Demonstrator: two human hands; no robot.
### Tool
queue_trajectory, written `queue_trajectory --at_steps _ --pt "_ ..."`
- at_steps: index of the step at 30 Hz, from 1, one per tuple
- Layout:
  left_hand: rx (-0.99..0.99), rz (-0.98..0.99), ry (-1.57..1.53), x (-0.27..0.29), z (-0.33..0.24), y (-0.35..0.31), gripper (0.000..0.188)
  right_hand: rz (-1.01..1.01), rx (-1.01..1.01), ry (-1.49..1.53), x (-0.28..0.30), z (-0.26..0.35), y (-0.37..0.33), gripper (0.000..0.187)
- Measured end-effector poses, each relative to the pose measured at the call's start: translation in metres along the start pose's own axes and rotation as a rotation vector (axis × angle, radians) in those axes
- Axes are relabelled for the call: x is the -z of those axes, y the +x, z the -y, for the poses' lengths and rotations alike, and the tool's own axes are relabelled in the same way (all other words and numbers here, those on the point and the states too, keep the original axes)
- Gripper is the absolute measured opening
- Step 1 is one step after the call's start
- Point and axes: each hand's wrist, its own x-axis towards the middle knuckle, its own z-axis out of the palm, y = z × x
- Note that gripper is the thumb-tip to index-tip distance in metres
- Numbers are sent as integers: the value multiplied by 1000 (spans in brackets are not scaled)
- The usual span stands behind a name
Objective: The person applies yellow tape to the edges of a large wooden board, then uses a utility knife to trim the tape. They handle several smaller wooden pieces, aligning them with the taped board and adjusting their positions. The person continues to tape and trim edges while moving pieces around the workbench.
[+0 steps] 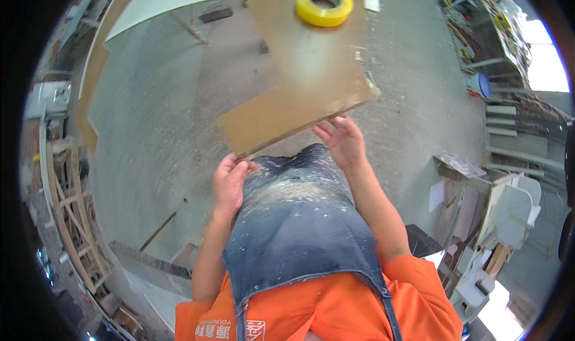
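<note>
A brown cardboard piece [281, 116], apparently L-shaped, lies in front of me with its near edge slanting up to the right. My left hand [230, 176] is closed on its near left corner, thumb and fingers at the edge. Farther right, my right hand [342, 140] has its fingertips curled against the same near edge, the palm partly showing. Toward the far end of the cardboard sits a thick roll of yellow tape [305, 12]. A pale, blurred glare covers the cardboard's middle, so its surface there is hard to make out.
A large white sheet [197, 4] with brown edging curves across the far left. A wooden frame [75, 215] lies at left, near a thin stick [157, 232] on the grey floor. To the right are a bucket [479, 85], a cluttered workbench [500, 32] and stacked boards [479, 221].
</note>
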Motion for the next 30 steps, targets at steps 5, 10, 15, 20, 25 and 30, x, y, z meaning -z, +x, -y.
queue_trajectory --at_steps 5,10,15,20,25,30 --pt "-19 19 25 -5 -3 -3 28 -41 -24 -32 5 -4 7 39" --pt "-37 -11 42 -6 3 -6 28 -37 -29 -70 7 -4 10 36" --pt "-50 -76 26 -17 0 -10 28 -48 -35 -89 8 -2 11 33" --pt "-73 -131 72 -19 4 -10 28 -54 -35 -119 12 -4 14 28" --pt "-84 -177 95 -22 3 -9 26 -54 -22 -141 12 -5 15 28" --pt "-84 -213 88 -24 3 -8 28 -64 -23 -111 7 -5 13 31"
